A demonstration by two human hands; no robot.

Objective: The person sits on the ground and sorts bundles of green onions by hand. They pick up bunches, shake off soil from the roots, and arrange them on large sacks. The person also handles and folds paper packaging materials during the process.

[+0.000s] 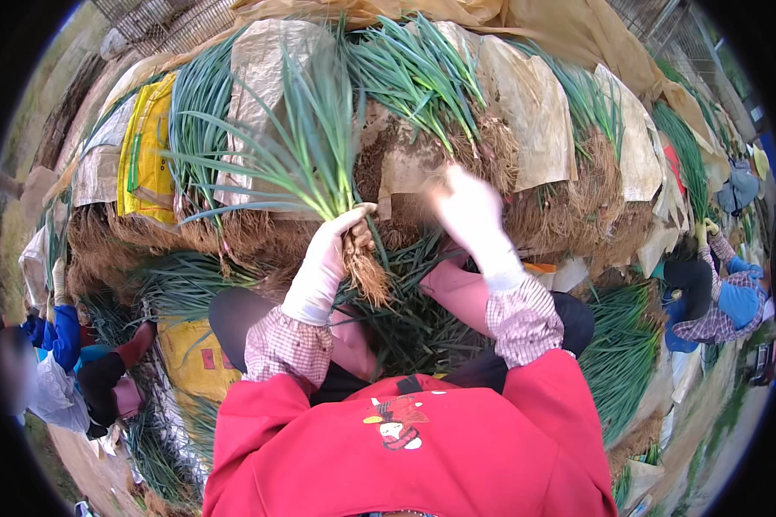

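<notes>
My left hand (332,255), in a pale glove with soil on the fingers, grips a small bunch of green onions (328,187) just above its roots. The leaves fan up and to the left, and the brown roots (365,274) hang below my fist. My right hand (462,203), also gloved, is blurred beside the lower end of a loose heap of green onions (417,77). Whether its fingers hold a stalk cannot be made out. Between my pink boots (456,291) lies a pile of loose green leaves (420,323).
Rooty onion bundles under pale woven sacks (524,110) and a yellow sack (145,148) form a bank in front. More onions lie at left (194,278) and right (614,349). People work at the far left (61,362) and far right (724,297).
</notes>
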